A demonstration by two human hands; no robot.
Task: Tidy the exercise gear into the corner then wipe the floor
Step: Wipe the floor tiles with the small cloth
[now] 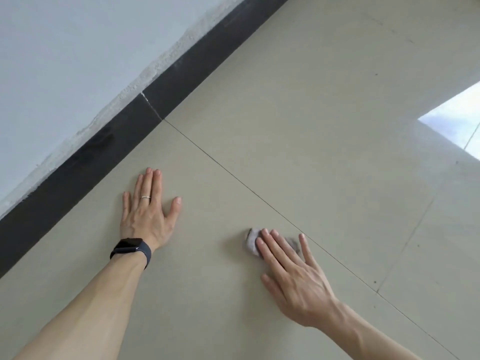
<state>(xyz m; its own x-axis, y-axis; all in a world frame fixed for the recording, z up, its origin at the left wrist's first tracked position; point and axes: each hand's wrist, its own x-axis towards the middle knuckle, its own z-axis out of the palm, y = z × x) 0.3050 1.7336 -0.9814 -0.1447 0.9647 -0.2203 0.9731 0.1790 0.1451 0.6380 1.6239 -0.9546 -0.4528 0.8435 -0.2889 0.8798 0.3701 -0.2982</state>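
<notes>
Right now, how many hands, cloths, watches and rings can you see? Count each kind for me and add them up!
hands: 2 (left hand, right hand)
cloth: 1
watch: 1
ring: 1
Total: 5

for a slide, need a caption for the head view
Right hand presses a grey cloth on the tiled floor; left hand rests flat near the skirting.
</notes>
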